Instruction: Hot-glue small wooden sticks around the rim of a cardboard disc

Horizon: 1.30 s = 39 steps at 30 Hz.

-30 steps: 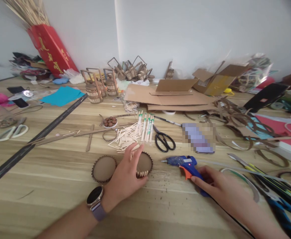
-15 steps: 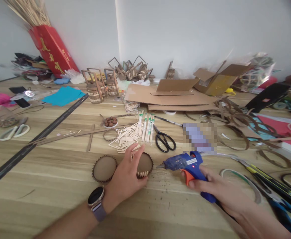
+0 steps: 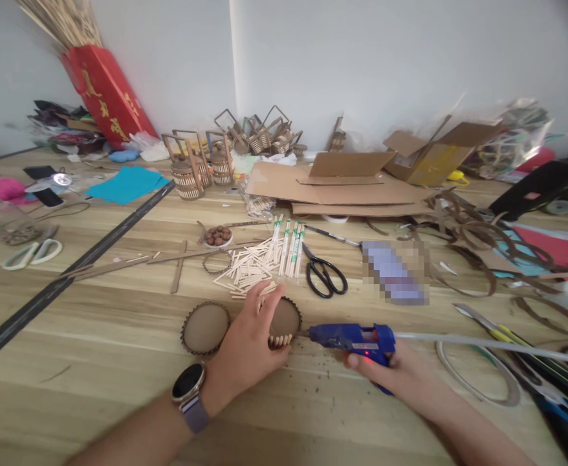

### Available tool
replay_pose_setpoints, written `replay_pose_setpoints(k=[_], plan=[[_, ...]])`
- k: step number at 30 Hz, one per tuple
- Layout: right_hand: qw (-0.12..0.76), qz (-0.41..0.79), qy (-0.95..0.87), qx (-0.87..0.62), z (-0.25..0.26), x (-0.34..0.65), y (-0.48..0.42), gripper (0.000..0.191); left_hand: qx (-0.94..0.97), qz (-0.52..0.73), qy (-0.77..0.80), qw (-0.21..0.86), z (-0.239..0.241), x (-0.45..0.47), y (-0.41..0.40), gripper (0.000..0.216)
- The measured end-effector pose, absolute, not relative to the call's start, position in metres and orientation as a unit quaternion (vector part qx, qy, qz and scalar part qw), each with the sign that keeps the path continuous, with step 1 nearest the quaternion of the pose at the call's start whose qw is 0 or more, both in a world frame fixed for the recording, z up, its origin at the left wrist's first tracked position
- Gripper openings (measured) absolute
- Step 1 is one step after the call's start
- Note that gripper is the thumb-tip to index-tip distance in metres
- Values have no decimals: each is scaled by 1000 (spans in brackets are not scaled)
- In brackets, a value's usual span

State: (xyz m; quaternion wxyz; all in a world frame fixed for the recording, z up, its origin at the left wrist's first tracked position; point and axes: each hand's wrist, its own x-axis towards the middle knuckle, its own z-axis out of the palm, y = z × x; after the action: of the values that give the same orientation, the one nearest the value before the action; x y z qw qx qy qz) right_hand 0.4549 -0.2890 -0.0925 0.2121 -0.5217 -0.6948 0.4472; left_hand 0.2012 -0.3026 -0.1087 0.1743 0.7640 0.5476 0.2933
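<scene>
My left hand (image 3: 248, 340), with a watch on its wrist, grips a round brown cardboard base (image 3: 288, 317) between thumb and fingers. Short pale sticks (image 3: 280, 340) stand in a row along the near part of its notched rim. My right hand (image 3: 403, 375) is wrapped around a blue hot glue gun (image 3: 349, 336), whose nozzle points left at the base's right edge; whether it touches is unclear. To the left of my left hand lies a second round base (image 3: 206, 328). A pile of cut wooden sticks (image 3: 250, 266) is just beyond my fingertips.
Black-handled scissors (image 3: 327, 275), packaged chopsticks (image 3: 291, 249) and a bowl of brown nuts (image 3: 218, 235) lie farther back. Flat cardboard (image 3: 274, 181) and small finished baskets (image 3: 187, 178) stand behind. On the right are pliers (image 3: 541, 388), a cutter (image 3: 507, 336) and curled brown strips (image 3: 478, 259).
The glue gun has swung lower and its nozzle has come to the rim of the base. It has also rolled, so more of its top shows. My left hand keeps its grip.
</scene>
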Motion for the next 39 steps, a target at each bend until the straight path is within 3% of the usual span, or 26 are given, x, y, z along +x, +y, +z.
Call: replay_pose_setpoints(k=[11,39], plan=[[206,349,-777,-481,-90,450,-297,30,767,296,546,163,-109,201,-302,87],[159,291,-798,-503,-101,449,-301,41,766,298,542,174,-107,201,-302,86]])
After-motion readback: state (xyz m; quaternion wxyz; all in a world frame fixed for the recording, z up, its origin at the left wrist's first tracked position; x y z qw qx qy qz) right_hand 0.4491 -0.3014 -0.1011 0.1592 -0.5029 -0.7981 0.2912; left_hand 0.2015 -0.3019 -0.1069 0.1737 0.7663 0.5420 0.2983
